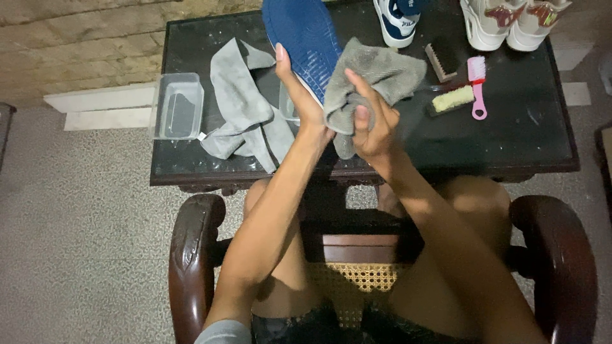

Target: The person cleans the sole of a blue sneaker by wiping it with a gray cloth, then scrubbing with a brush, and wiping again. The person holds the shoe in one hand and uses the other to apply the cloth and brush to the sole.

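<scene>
At the bottom of the frame a person sits in a dark wooden chair [191, 255] with a cane seat, both forearms reaching up toward the centre, where the left hand [299, 89] stands nearly upright, fingers straight and pressed along the edge of a blue shoe [303, 38] turned sole-up, steadying it. Just right of it the right hand [373, 124] is curled shut around a grey cloth [373, 76], which bunches over its fingers and touches the sole's lower right side. Farther up on the black table [523, 134] lie a second grey cloth [242, 108] and a clear plastic tub [177, 105] to the left, with a pink-handled brush [477, 89] and white sneakers [510, 22] at upper right
</scene>
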